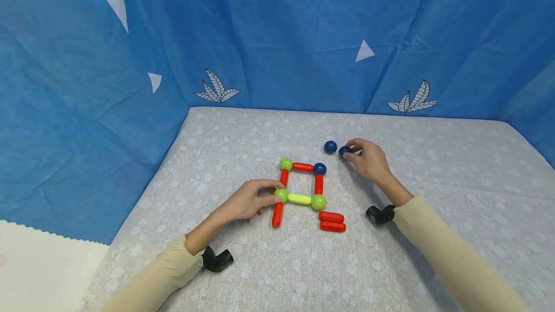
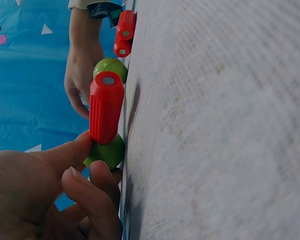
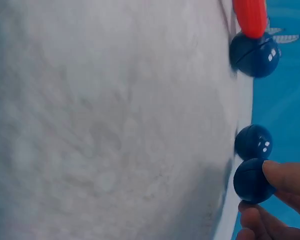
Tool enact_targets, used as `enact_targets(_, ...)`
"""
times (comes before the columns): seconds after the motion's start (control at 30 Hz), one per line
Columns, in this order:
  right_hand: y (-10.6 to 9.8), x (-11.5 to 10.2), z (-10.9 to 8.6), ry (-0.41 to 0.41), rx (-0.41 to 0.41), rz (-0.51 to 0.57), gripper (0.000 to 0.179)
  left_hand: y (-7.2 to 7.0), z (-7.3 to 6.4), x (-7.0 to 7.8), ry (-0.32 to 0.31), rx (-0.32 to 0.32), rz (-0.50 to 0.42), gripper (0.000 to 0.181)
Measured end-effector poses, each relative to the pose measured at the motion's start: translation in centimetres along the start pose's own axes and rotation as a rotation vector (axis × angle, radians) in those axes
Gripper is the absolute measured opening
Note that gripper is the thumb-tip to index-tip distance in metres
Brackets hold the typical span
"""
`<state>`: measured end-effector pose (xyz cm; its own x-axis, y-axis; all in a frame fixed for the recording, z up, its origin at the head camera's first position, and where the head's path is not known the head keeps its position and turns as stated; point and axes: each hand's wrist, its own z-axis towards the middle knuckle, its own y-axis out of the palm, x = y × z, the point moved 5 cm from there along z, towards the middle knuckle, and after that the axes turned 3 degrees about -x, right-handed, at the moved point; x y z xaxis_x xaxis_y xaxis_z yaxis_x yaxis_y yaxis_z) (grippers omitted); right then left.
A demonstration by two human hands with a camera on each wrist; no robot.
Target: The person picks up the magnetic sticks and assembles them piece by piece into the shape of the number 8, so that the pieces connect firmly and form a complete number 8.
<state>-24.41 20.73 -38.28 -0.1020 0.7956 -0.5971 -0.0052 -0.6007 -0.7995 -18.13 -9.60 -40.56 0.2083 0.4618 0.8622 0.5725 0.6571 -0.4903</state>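
Note:
A square of magnetic rods and balls lies on the table, with a blue ball (image 1: pixel 320 169) at its far right corner and green balls at the others. My left hand (image 1: pixel 249 200) pinches the green ball (image 1: pixel 281 196) at the near left corner between thumb and fingers. From that ball a red rod (image 2: pixel 106 110) sticks out toward me, its metal end showing in the left wrist view. Beyond the square, my right hand (image 1: pixel 369 162) pinches a loose blue ball (image 3: pixel 252 181) between thumb and fingertips. A second loose blue ball (image 1: pixel 330 147) sits just left of it.
Two loose red rods (image 1: pixel 332 221) lie side by side near the square's near right corner. A yellow-green rod (image 1: pixel 299 199) forms the square's near side. The patterned tablecloth (image 1: pixel 243 138) runs back to a blue curtain (image 1: pixel 295 37).

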Motion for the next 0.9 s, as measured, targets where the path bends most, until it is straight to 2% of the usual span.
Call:
enact_targets(0.17,-0.4,-1.2,-1.2,-0.049,0.018,0.026,0.030,-0.1,0.0,-0.1,-0.001,-0.002,-0.005,0.031)
enact_targets(0.37,-0.4,-3.6,-3.6,-0.143,0.037,0.077,0.026,0.0,0.0,0.0,0.005,-0.003,-0.005,0.032)
enact_targets(0.53,0.1,-5.7,-5.9,-0.213,0.015,0.139,0.025,0.0,0.0,0.0,0.000,-0.003,-0.009,0.031)
enact_targets(0.9,2.6,-8.5,-10.3,-0.267,-0.090,0.288,0.023,-0.1,0.0,-0.1,-0.006,-0.002,-0.007,0.031)
